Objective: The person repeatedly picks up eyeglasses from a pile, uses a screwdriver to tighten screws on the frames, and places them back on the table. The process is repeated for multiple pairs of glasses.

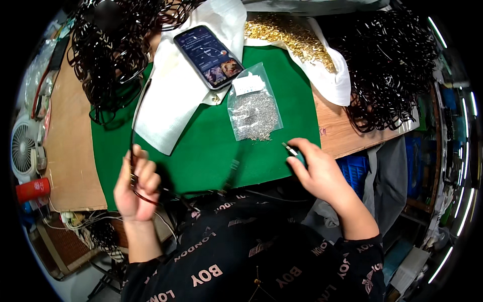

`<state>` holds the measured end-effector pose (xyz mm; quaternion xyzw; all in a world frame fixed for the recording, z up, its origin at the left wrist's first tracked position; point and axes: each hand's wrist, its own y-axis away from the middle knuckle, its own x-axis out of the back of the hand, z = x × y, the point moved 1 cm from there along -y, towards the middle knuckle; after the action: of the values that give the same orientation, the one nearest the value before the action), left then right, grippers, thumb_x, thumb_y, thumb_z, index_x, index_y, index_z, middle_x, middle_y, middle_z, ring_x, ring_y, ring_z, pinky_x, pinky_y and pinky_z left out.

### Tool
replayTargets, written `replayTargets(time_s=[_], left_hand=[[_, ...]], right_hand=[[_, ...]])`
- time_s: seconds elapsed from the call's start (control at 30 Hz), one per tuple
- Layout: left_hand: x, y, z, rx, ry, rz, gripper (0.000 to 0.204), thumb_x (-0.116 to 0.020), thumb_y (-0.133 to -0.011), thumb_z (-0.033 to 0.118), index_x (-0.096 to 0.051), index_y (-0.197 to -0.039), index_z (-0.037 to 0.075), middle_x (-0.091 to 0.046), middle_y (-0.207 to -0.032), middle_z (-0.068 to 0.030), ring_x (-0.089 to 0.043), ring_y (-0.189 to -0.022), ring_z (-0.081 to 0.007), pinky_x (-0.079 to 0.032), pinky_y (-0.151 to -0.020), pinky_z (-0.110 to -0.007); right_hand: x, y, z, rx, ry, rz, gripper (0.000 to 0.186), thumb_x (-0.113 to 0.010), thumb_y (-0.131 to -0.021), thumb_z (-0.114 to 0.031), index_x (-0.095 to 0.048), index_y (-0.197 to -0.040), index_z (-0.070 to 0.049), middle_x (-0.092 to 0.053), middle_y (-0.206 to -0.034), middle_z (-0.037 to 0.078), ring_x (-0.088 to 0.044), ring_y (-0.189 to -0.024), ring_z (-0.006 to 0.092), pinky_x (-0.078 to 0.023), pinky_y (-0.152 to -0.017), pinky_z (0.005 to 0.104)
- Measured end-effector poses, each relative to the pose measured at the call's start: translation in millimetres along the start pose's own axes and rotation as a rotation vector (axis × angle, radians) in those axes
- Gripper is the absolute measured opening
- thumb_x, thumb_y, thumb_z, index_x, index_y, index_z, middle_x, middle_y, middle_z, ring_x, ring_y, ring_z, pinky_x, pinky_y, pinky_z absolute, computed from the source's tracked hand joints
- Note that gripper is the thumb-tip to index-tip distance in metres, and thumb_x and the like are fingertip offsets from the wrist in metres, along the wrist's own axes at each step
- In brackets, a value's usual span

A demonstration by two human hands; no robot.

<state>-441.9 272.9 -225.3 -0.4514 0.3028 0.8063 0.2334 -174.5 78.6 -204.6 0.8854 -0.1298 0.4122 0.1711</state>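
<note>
My left hand (pixel 137 186), at the front left of the green mat (pixel 201 141), is closed round a dark, thin eyeglass frame (pixel 134 126). One long arm of it points up past my fingers, and its lower part is blurred. My right hand (pixel 319 171) is at the mat's front right, closed on a small screwdriver (pixel 298 156) with a metal tip and a teal handle, mostly hidden by my fingers. The tip points up and left, apart from the frame. Beyond it lies a clear bag (pixel 254 108) of tiny silver screws, some spilling at its mouth.
A lit phone (pixel 209 58) rests on white cloth (pixel 171 105). Small gold metal parts (pixel 292 38) lie on another cloth at the back. Dark glossy frames are heaped at left (pixel 108 55), dark glossy pieces at right (pixel 387 65). A white fan (pixel 24 146) and red can (pixel 33 189) stand far left.
</note>
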Motion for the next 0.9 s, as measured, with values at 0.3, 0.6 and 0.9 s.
replayTargets(time_s=[0.3,0.6,0.9], left_hand=[[-47.4,10.6,-14.6,-0.712,-2.037,-0.100,0.035,-0.065,-0.074,0.013,-0.057,-0.105,0.000,-0.057,-0.100,-0.0133,-0.052,-0.098,-0.0261,-0.039,-0.087,-0.035],[-37.6,17.4,-22.8,-0.603,-2.216,-0.284,0.023,-0.066,-0.069,0.008,-0.059,-0.090,0.002,-0.056,-0.069,-0.0079,-0.054,-0.064,-0.0245,-0.040,-0.060,-0.034],[-41.8,25.9,4.4,-0.623,-0.740,-0.410,0.034,-0.052,-0.087,0.029,-0.053,-0.115,0.009,-0.047,-0.057,0.0074,-0.036,-0.062,-0.0082,-0.031,-0.060,-0.027]], right_hand=[[-9.0,-12.0,-4.7,0.109,0.108,0.013,0.027,-0.055,-0.084,-0.016,-0.047,-0.108,-0.007,-0.057,-0.084,0.017,-0.058,-0.073,0.0353,-0.048,-0.063,0.0410],[-9.6,-10.4,-10.4,0.100,0.130,-0.056,0.028,-0.055,-0.083,-0.017,-0.047,-0.108,-0.008,-0.057,-0.084,0.016,-0.059,-0.072,0.0350,-0.048,-0.061,0.0406],[-7.3,-4.7,-18.9,0.123,0.242,-0.165,0.034,-0.054,-0.084,-0.017,-0.051,-0.118,-0.013,-0.053,-0.076,0.013,-0.057,-0.061,0.0318,-0.048,-0.056,0.0392]])
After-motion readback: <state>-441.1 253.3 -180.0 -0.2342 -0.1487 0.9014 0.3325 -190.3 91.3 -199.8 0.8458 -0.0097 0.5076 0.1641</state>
